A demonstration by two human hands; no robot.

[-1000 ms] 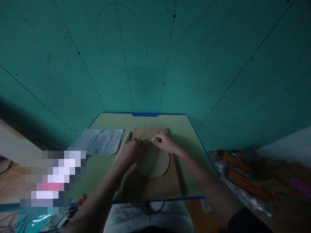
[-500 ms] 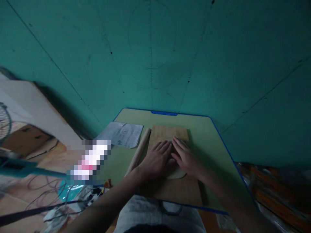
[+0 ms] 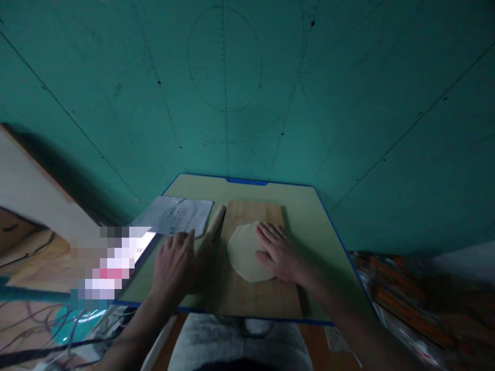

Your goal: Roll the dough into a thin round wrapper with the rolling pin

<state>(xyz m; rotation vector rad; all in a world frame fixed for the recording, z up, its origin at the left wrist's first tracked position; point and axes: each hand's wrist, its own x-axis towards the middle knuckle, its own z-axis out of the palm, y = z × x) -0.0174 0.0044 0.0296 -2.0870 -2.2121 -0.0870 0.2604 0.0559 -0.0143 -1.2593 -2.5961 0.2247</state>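
Observation:
A flat, roughly round sheet of dough lies on a wooden board. My right hand rests flat on the dough's right side, fingers stretched out and pointing away from me. Left of the board, a wooden rolling pin lies slanted, its near end hidden behind my left hand. That hand hovers over or touches the table just beside the pin, fingers apart and holding nothing that I can see.
The board sits on a small pale-green table with a blue rim, against a green wall. A printed paper sheet lies at the table's back left. Cables and a teal basin are on the floor at left.
My left hand has lifted off the dough and moved left to beside the rolling pin. The right hand stays on the dough, which now shows more fully. The view has shifted slightly right.

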